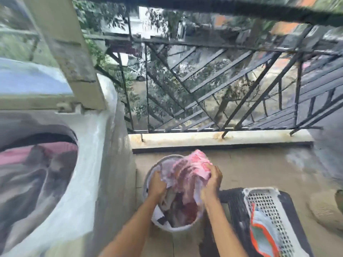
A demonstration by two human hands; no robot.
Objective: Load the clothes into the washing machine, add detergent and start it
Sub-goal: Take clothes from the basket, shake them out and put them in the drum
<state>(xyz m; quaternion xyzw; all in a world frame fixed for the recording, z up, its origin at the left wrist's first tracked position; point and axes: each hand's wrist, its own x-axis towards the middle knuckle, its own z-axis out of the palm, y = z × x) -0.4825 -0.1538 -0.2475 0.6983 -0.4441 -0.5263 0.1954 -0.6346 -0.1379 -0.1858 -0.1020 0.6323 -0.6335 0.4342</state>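
Both hands dug into the bucket (151, 175) of clothes; left hand (157, 184) and right hand (213, 179) each grip a pink cloth (193, 167), I think; washer (89, 164) sits left of them, lid up, partly loaded.

Tan concrete balcony floor (259, 169), bounded at far edge by pale raised kerb (222, 137) carrying black metal railing (213, 86). Directly on floor: white top-loading washing machine (96, 164) at left; round white laundry basket (178, 228) just beside it; dark stool (235, 204) right of basket, bearing white perforated tray (267, 203).
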